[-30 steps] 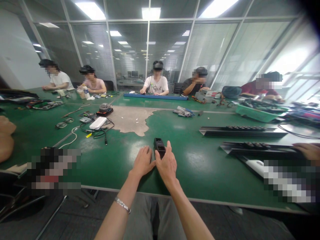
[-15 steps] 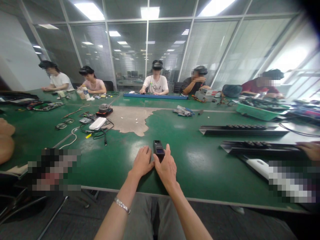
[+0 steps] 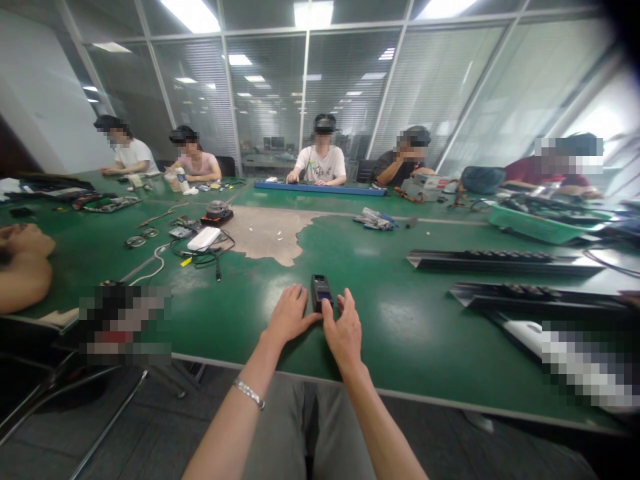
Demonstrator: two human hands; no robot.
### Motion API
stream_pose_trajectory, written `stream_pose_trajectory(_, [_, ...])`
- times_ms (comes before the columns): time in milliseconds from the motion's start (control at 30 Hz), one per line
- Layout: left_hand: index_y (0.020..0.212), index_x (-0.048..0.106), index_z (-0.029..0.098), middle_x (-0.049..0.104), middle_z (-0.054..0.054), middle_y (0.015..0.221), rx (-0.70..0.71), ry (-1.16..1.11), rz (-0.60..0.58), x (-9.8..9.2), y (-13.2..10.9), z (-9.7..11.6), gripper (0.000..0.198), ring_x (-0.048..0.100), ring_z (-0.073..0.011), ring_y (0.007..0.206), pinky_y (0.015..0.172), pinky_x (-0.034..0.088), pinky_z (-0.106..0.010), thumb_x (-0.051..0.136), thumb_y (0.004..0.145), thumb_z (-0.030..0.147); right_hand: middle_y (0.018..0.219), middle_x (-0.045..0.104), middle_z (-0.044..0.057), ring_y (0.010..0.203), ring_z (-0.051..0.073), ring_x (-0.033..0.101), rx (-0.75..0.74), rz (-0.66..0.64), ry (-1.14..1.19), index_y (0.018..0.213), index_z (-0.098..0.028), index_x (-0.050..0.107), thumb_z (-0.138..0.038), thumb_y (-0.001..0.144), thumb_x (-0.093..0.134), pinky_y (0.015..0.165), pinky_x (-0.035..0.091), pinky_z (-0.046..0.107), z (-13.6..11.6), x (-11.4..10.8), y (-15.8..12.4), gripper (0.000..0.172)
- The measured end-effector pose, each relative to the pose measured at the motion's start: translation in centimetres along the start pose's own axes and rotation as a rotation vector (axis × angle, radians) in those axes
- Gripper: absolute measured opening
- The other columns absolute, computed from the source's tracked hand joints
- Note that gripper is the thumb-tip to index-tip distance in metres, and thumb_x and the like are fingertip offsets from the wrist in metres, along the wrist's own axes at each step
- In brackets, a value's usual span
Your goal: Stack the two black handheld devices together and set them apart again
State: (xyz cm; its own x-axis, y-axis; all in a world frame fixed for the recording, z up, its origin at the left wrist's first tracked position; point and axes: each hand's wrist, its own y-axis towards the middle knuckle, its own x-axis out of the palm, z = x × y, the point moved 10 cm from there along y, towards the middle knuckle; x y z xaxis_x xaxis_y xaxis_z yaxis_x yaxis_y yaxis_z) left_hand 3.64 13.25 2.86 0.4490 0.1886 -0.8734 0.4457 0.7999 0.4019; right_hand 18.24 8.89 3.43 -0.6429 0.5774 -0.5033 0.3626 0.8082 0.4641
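Note:
A small black handheld device (image 3: pixel 321 291) with a little dark screen lies on the green tabletop (image 3: pixel 390 320) in front of me. My left hand (image 3: pixel 289 313) rests on the table just left of it, palm down, fingers stretched forward and the thumb reaching toward the device's near end. On the other side is my right hand (image 3: pixel 346 330), its fingers apart and slightly bent. Its thumb tip overlaps the device's near right corner; I cannot tell whether it touches. Neither hand is wrapped round anything. The device's near end is partly hidden by the right thumb.
Left of centre lie a white box (image 3: pixel 204 239) with black cables and a pair of glasses (image 3: pixel 141 237). Black metal channels (image 3: pixel 505 261) lie on the right, near a green basket (image 3: pixel 545 227). Gloves (image 3: pixel 375 219) lie farther back. Several people sit around the table.
My right hand's fingers have drawn away from the device's right side and bent a little. The left hand stays beside it. The whole view has shifted slightly.

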Motion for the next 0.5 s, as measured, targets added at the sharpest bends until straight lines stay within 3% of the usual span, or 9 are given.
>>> stream_pose_trajectory(167, [0.138, 0.053, 0.019, 0.050, -0.018, 0.148, -0.023, 0.018, -0.006, 0.05, -0.26, -0.11, 0.054, 0.043, -0.0349, 0.141, 0.118, 0.033, -0.055, 0.053, 0.097, 0.053, 0.142, 0.055, 0.028, 0.129, 0.038, 0.051, -0.076, -0.003, -0.103, 0.155, -0.003, 0.026, -0.062, 0.088, 0.056, 0.106, 0.042, 0.052, -0.36, 0.61, -0.15, 0.095])
stream_pose_trajectory(500, [0.141, 0.055, 0.019, 0.050, -0.018, 0.148, -0.008, 0.045, -0.008, 0.12, -0.32, 0.00, 0.053, 0.042, -0.0354, 0.142, 0.118, 0.033, -0.053, 0.052, 0.099, 0.052, 0.128, 0.066, 0.021, 0.121, 0.037, 0.053, -0.002, -0.083, -0.052, 0.156, -0.004, 0.026, -0.054, 0.088, 0.056, 0.101, 0.045, 0.051, 0.48, 1.01, -0.19, 0.089])
